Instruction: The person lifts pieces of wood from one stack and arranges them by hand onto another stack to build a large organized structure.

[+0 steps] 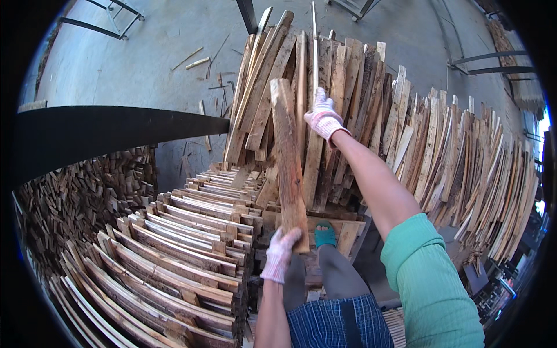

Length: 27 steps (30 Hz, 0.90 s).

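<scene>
My left hand, in a pale knit glove, is closed round the near end of a wide wooden board with bark on its face. The board points away from me over a heap of loose planks. Farther forward and to the right, my right hand, gloved the same way, grips the near end of a thin wood strip. That strip extends away from me past the far ends of the planks. Part of each hand's fingers is hidden by the glove's angle.
Left of me rises a layered stack of boards with short spacers between them. Beyond it lies a heap of small wood offcuts. A black beam juts in from the left. My feet are on a wooden platform; more planks lean at right.
</scene>
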{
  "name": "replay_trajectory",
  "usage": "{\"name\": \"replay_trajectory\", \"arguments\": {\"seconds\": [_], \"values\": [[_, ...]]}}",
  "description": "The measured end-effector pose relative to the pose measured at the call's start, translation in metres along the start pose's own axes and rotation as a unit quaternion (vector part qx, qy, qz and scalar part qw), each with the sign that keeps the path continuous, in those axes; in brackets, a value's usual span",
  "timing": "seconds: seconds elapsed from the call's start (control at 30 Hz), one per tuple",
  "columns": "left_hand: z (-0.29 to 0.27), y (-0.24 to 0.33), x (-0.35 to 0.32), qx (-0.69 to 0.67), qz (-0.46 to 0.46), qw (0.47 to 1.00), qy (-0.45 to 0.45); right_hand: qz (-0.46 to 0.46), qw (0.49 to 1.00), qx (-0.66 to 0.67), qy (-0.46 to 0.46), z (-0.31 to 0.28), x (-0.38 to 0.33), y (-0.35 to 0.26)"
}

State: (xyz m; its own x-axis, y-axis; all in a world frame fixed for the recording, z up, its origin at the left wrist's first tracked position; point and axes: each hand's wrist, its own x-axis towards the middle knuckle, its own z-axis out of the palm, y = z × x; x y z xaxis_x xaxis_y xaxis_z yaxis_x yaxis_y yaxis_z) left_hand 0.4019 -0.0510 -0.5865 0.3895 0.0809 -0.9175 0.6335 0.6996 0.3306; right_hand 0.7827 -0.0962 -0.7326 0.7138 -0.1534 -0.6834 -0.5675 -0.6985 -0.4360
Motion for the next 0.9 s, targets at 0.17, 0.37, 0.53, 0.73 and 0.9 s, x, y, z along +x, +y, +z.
{"name": "replay_trajectory", "arguments": {"seconds": [0.17, 0.37, 0.53, 0.73, 0.9], "values": [[-0.031, -0.043, -0.112, 0.030, -0.031, 0.995, 0.090, -0.190, 0.957, -0.208, -0.068, -0.015, -0.122, 0.075], [-0.102, -0.098, -0.213, 0.234, -0.091, 0.949, 0.192, 0.013, 0.946, -0.291, -0.144, -0.006, -0.152, 0.153], [-0.163, -0.278, -0.300, 0.153, -0.217, 0.919, 0.291, 0.004, 0.974, -0.199, -0.105, 0.017, -0.150, 0.156], [-0.159, -0.294, -0.259, 0.431, -0.158, 0.808, 0.370, 0.042, 0.990, 0.028, -0.133, 0.008, -0.152, 0.149], [-0.049, -0.073, -0.096, 0.294, 0.226, 0.871, 0.323, 0.033, 0.986, -0.056, -0.153, 0.016, -0.139, 0.143]]}}
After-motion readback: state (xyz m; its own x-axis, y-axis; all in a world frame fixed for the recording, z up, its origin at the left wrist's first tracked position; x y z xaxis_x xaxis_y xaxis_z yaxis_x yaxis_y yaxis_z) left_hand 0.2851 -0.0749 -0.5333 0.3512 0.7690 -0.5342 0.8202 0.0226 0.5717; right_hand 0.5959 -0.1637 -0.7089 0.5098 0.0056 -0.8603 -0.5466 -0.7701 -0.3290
